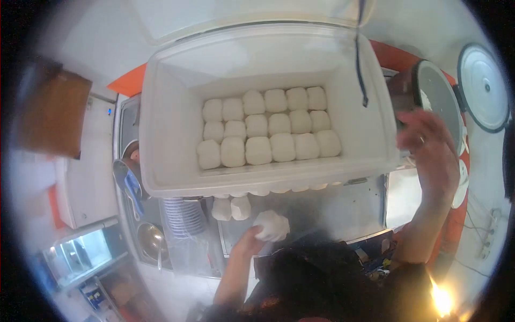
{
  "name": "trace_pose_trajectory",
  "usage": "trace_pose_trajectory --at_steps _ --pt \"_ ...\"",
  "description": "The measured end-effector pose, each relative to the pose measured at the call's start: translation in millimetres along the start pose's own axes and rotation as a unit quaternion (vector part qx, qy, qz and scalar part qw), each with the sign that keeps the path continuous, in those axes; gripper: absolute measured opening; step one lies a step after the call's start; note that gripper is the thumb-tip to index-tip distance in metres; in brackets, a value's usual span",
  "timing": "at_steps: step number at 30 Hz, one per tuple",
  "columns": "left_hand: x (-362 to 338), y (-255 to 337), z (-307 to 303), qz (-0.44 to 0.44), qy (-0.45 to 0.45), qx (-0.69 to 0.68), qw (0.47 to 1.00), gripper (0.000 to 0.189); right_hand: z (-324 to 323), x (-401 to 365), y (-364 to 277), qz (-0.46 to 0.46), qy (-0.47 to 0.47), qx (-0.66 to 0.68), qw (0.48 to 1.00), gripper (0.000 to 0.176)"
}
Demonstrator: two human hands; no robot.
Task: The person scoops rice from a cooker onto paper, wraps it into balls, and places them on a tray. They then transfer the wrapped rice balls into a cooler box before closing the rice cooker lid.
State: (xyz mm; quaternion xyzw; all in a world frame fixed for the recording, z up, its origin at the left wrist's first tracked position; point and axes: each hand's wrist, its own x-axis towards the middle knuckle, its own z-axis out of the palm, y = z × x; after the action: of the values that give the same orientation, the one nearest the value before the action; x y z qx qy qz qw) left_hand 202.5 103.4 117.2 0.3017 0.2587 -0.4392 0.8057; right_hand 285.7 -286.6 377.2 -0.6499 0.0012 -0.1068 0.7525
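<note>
My left hand (248,242) is closed on a lumpy white dough piece (272,226) in front of the worktop's near side. Just beyond it, two smooth white dough pieces (232,208) stand at the worktop's edge, and more show partly under the tub's rim. The large white plastic tub (263,185) holds three rows of rounded white dough pieces (259,151). To the right of the tub my right hand (426,139) is raised, a ring on one finger. Its fingers are slightly blurred and look apart, with nothing visible in them.
A rice cooker (437,88) with its lid (485,86) up stands at the right. Left of the worktop are a stack of blue-rimmed dishes (182,217), a metal ladle (151,240) and a pan (126,174). A dark cord (360,59) hangs over the tub.
</note>
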Motion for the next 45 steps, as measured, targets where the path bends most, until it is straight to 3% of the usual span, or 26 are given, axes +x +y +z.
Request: trace_pose_trajectory --at_steps 1,3,4,6,7,8,9,10,12,14,16,18,19,21,22,24,25,29,31,34,36,38,39,40,44,45 --pt "-18 10 8 0.036 -0.069 -0.011 0.997 0.062 -21 -30 4 -0.012 0.101 0.055 0.993 0.048" --pt "-47 56 74 0.148 -0.291 0.128 0.937 0.054 -73 -82 24 -0.066 0.042 0.133 0.988 0.045" --pt "-59 77 108 0.178 -0.310 0.167 0.919 0.054 -81 -106 36 -0.034 0.087 0.160 0.983 0.040" --pt "-76 119 172 0.227 -0.287 0.248 0.897 0.052 -102 -137 66 0.140 0.088 0.105 0.981 0.034" --pt "-78 140 200 0.248 -0.270 0.288 0.885 0.051 -90 -138 84 0.217 0.171 0.065 0.959 0.028" --pt "-74 157 226 0.262 -0.255 0.326 0.872 0.050 -89 -135 110 0.300 0.137 -0.018 0.944 0.025" --pt "-66 171 250 0.269 -0.237 0.362 0.861 0.049 -81 -132 135 0.322 0.132 -0.060 0.936 0.021" --pt "-50 179 272 0.262 -0.222 0.390 0.854 0.048 -75 -130 155 0.342 0.108 -0.128 0.925 0.036" --pt "-2 190 304 0.220 -0.187 0.444 0.848 0.047 -62 -137 240 0.155 0.094 -0.464 0.867 0.065" --pt "59 182 330 0.163 -0.043 0.483 0.859 0.074 -34 -112 260 0.325 0.073 -0.467 0.819 0.084" --pt "135 189 316 0.086 0.006 0.536 0.840 0.082 -29 -111 301 0.299 0.084 -0.450 0.837 0.086" --pt "200 183 300 0.102 0.070 0.594 0.795 0.092 -22 -103 309 0.277 0.094 -0.434 0.852 0.088" --pt "215 174 297 0.103 0.073 0.595 0.793 0.092 -16 -99 297 0.316 0.114 -0.475 0.813 0.088" --pt "238 155 289 0.182 0.194 0.784 0.561 0.103 -13 -100 292 0.340 0.171 -0.512 0.770 0.084" --pt "253 146 276 0.180 0.194 0.785 0.561 0.103 -19 -99 292 0.342 0.171 -0.511 0.770 0.084" --pt "275 124 248 0.079 0.171 0.940 0.283 0.105 -33 -103 294 0.348 0.167 -0.488 0.783 0.079" --pt "236 109 301 0.013 0.210 0.898 0.385 0.102 -36 -104 298 0.353 0.164 -0.489 0.781 0.079" --pt "266 122 261 0.032 0.142 0.915 0.375 0.090 -58 -122 374 0.331 0.154 -0.476 0.800 0.074" --pt "246 137 289 0.057 0.292 0.709 0.640 0.070 -68 -124 388 0.318 0.154 -0.444 0.823 0.073" --pt "260 165 248 -0.040 0.170 0.681 0.711 0.067 -79 -118 362 0.286 0.160 -0.392 0.860 0.073" --pt "245 168 247 -0.033 0.146 0.681 0.717 0.068 -99 -133 348 0.212 0.071 -0.540 0.811 0.073" --pt "235 174 242 -0.025 0.124 0.677 0.725 0.069 -117 -146 335 0.193 0.086 -0.484 0.849 0.072" --pt "234 179 241 -0.034 0.113 0.689 0.715 0.072 -122 -148 314 0.294 0.138 -0.239 0.915 0.072" --pt "232 184 242 -0.041 0.101 0.701 0.705 0.074 -126 -148 296 0.372 0.179 0.023 0.911 0.072" --pt "191 209 284 -0.009 0.022 0.774 0.633 0.072 -137 -190 280 0.312 0.209 0.110 0.920 0.077" --pt "200 221 280 0.071 0.033 0.822 0.564 0.070 -115 -180 230 0.232 0.202 0.264 0.914 0.076"
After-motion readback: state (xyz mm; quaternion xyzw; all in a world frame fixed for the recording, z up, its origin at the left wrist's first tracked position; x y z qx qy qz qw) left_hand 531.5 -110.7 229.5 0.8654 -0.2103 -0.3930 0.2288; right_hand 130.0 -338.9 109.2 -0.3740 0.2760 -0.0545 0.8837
